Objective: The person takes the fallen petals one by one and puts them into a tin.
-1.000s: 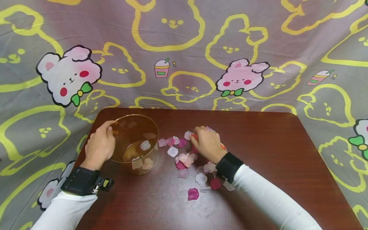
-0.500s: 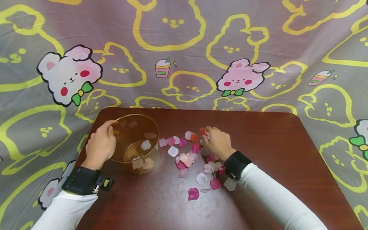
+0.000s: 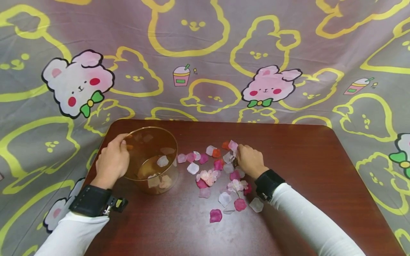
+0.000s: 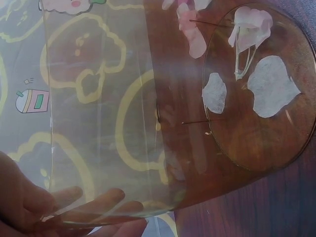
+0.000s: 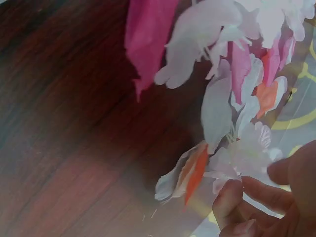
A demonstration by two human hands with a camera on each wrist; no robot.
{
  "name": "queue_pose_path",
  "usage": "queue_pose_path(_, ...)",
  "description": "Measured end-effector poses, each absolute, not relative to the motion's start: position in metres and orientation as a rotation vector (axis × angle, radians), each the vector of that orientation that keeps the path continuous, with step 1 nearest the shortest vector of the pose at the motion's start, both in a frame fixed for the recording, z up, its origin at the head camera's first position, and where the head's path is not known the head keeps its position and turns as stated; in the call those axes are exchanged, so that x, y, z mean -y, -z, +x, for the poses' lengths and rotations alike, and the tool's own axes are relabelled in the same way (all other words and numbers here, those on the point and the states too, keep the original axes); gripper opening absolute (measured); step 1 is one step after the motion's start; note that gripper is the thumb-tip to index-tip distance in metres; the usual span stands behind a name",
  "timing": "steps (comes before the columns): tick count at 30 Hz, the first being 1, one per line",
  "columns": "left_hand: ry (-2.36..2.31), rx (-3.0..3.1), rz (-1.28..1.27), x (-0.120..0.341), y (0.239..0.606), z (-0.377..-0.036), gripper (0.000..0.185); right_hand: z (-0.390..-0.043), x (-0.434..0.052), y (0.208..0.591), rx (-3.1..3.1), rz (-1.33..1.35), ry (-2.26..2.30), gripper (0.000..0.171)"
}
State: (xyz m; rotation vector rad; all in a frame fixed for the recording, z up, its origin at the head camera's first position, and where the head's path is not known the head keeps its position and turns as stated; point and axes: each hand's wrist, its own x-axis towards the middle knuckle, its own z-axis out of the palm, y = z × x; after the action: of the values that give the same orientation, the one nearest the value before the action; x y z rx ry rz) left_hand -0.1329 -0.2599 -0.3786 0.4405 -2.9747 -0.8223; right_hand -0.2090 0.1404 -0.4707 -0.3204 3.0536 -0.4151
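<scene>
At the left of the table stands a see-through amber bucket (image 3: 174, 167) with a thin gold rim. My left hand (image 3: 112, 158) grips its rim and wall on the left side. Inside lie a few white petals (image 4: 273, 86) and a pale pink cloth flower (image 4: 253, 24). My right hand (image 3: 251, 160) is at the right edge of a scatter of cloth petals. In the right wrist view its thumb and fingers pinch a whitish-pink artificial flower (image 5: 242, 155); the exact contact is partly hidden. An orange-and-white petal (image 5: 190, 175) lies just beside the fingertips.
Several pink, magenta, white and orange petals (image 3: 215, 216) spread over the brown table (image 3: 304, 170) between bucket and right hand. A peach flower (image 3: 208, 177) and a white flower on a stem (image 3: 237, 185) lie among them. A patterned cloth (image 3: 205, 71) hangs behind.
My right hand has moved to the right across the petals, uncovering orange, pink and white ones it hid before. My left hand and the bucket have stayed put.
</scene>
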Motion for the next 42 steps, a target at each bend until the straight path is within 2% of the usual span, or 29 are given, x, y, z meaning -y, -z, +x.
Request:
queue_pose_path(6,0.825,2.975,0.455,0.261,0.378,-0.133,0.047,-0.207,-0.142,0.472,-3.019,-0.311,0.411,0.03)
queue_pose_path(13,0.832,2.971,0.455,0.261,0.377,-0.132,0.047,-0.206,-0.143,0.479,-3.042,-0.335,0.391,0.013)
queue_pose_path(26,0.836,2.981,0.452,0.26,0.38,-0.133,0.047,-0.204,-0.145,0.482,-3.042,-0.355,0.371,0.011)
queue_pose_path(37,0.836,2.972,0.447,0.26,0.379,-0.132,0.046,-0.203,-0.144,0.476,-3.08,-0.335,0.344,0.021)
queue_pose_path(42,0.839,2.969,0.446,0.26,0.379,-0.132,0.046,-0.204,-0.144,0.47,-3.084,-0.337,0.382,0.017)
